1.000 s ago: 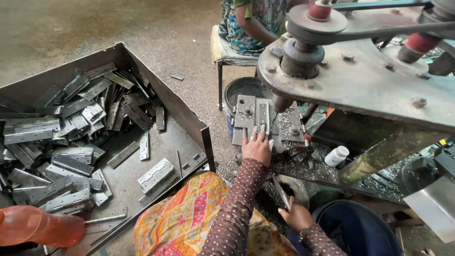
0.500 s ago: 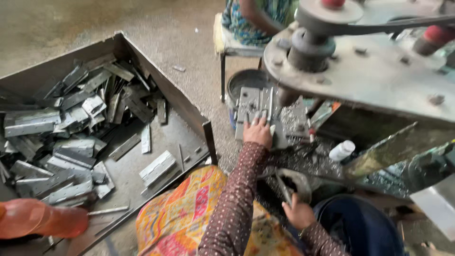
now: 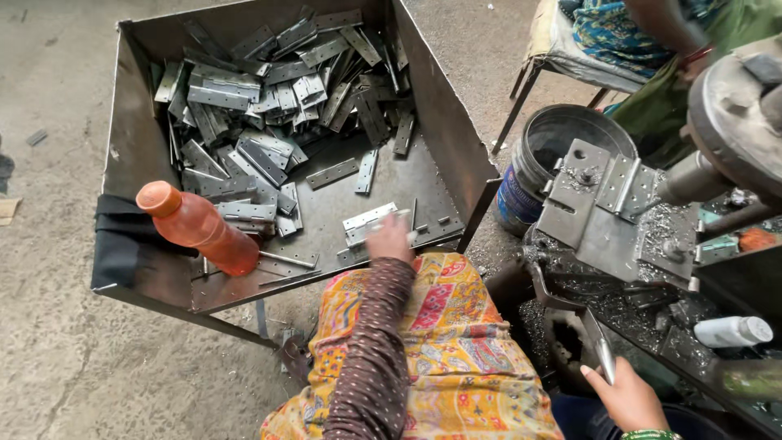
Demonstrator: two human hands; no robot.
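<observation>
My left hand reaches into the big steel bin and lies on a pair of flat hinge plates at the bin's near edge. Its fingers are blurred, so the grip is unclear. At the lower right my right hand is closed around a thin metal lever that rises toward the press. The press die plate sits to the right, strewn with metal chips. My lap is covered by an orange patterned cloth.
Several grey hinge plates are heaped at the bin's far side. An orange bottle leans on its near-left rim. A dark bucket stands by the press, a white bottle lies far right, and another person sits behind.
My left hand left the press die plate and swung left into the bin onto the hinge plates. My view turned left and down. My right hand stayed on the lever.
</observation>
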